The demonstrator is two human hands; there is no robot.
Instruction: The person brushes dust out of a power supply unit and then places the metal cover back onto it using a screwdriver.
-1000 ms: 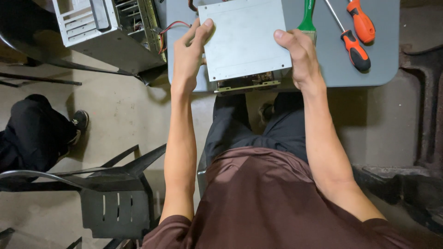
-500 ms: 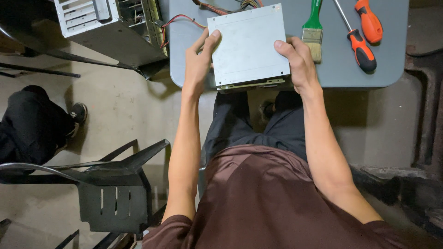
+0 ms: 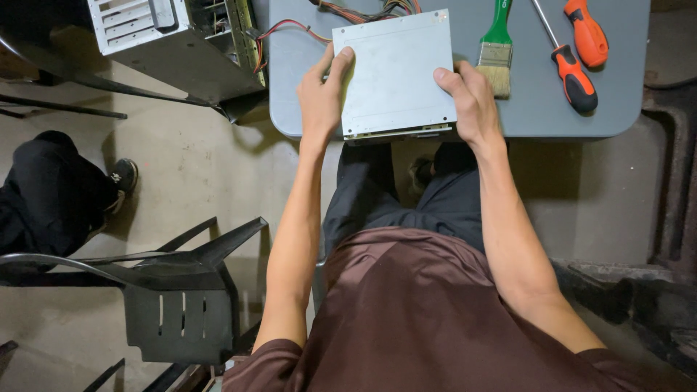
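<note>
A bare concrete floor (image 3: pixel 203 181) lies below a small grey bench (image 3: pixel 305 80) with rounded corners, seen from straight above. On the bench sits a flat grey metal box (image 3: pixel 396 72), its near edge level with the bench's front rim; a bundle of coloured wires (image 3: pixel 363 10) runs out from behind its far side.

The left hand (image 3: pixel 323 94) is clasped on the box's left edge — fingers stretched up along the side, the thumb lying on the top panel near the far left corner. The right hand (image 3: pixel 472 101) holds the near right corner, the thumb laid flat on the top panel and the fingers curled round the side. Both hands are closed on the box, which rests flat between them.

Just beside the right hand lies a paintbrush (image 3: pixel 497 51) with a green handle and pale bristles, bristles toward the person. Further right are two screwdrivers with orange-and-black handles — one (image 3: pixel 570 72) near the brush, the other (image 3: pixel 587 33) beyond it.

At the bench's left stands an open computer case (image 3: pixel 174 36), red and black leads trailing from it. A dark plastic chair (image 3: pixel 174 297) stands on the floor at lower left, and another person's dark trouser leg and shoe (image 3: pixel 65 189) show at the left edge.
</note>
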